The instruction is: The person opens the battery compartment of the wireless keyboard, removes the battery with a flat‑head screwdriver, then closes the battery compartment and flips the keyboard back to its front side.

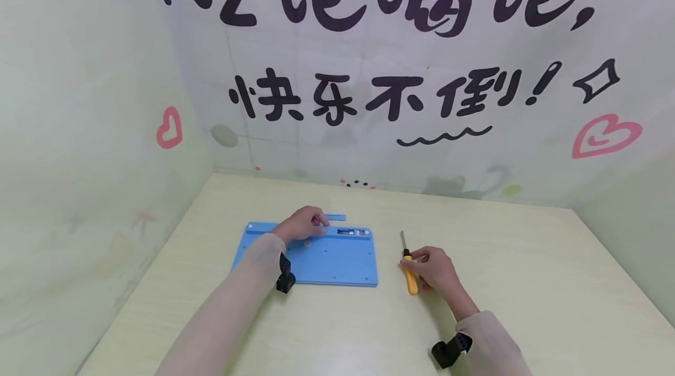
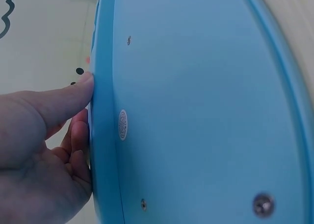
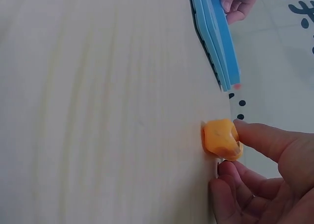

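Observation:
A blue keyboard (image 1: 332, 262) lies face down, its screwed underside (image 2: 196, 111) showing. Along its far edge runs a raised ridge with an uncovered battery compartment (image 1: 346, 232) near the right end; a battery shows inside. My left hand (image 1: 302, 224) holds this ridge, thumb against it and fingers curled at the far side (image 2: 44, 145). Behind the keyboard lies a narrow blue battery cover (image 1: 336, 217). To the right, my right hand (image 1: 435, 267) pinches the yellow handle of a screwdriver (image 1: 411, 281) between thumb and fingers. The screwdriver's metal blade points away from me, close over the table.
The pale wooden table (image 1: 348, 329) meets a printed back wall (image 1: 337, 156) with black lettering, and side walls stand left and right. Black wrist cameras (image 1: 285, 277) sit on both sleeves.

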Motion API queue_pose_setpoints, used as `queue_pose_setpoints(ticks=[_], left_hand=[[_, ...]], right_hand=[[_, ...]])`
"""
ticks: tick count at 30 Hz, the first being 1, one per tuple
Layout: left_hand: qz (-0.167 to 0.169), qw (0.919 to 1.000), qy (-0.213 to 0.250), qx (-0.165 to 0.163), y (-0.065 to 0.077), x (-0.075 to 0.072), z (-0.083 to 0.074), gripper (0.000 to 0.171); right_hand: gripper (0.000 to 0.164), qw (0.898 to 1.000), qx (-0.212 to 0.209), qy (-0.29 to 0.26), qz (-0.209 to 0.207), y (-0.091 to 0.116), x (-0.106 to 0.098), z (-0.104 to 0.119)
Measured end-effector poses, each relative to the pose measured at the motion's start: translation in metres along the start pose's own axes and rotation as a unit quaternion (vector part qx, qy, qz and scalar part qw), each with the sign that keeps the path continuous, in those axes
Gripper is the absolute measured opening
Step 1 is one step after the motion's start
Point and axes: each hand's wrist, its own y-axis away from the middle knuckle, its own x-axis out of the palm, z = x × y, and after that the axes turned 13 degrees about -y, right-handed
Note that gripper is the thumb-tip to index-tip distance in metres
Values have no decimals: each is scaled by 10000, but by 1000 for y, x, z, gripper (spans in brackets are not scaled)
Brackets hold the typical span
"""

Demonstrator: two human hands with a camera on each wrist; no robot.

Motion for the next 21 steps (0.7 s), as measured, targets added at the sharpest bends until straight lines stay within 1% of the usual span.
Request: queue_pose_setpoints(ticks=[4,5,9,16,21], left_hand=[[-1,10000,41,-70,1,1,0,7],[27,9998,70,-197,1,2,-1,9],[-13,9994,102,-329,0,4,-2,10],[-61,9992,84,-379,-3,6,2,9],[-52,9990,113,-432,-2,4,1,9]], right_hand=[[29,10000,23,-10,-55,0,0,0],[27,10000,14,0,-64,0,0,0],[24,10000,-59,51,-51,0,0,-1],[23,9998,-176,34,8,-1,-2,-1],[22,9994,-325,78,55,1,-5,4]])
